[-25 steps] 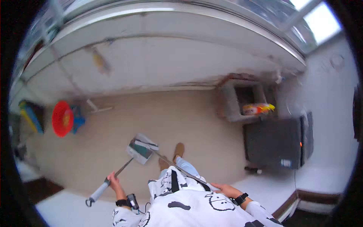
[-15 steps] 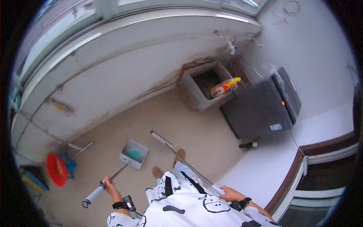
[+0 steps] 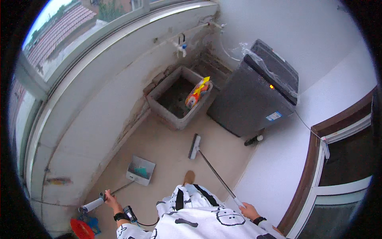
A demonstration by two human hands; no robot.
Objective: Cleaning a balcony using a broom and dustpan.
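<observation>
Gripping broom (image 3: 215, 169) and dustpan (image 3: 140, 170) handles, heads well beyond fingers (image 3: 247, 207).

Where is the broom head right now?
In the head view, the broom head rests on the floor at centre, between the concrete trough and the dark washing machine, right of the dustpan.

White black-patterned shirt (image 3: 199, 221), dark wristbands (image 3: 119, 216), tan shoe (image 3: 189, 177).
</observation>
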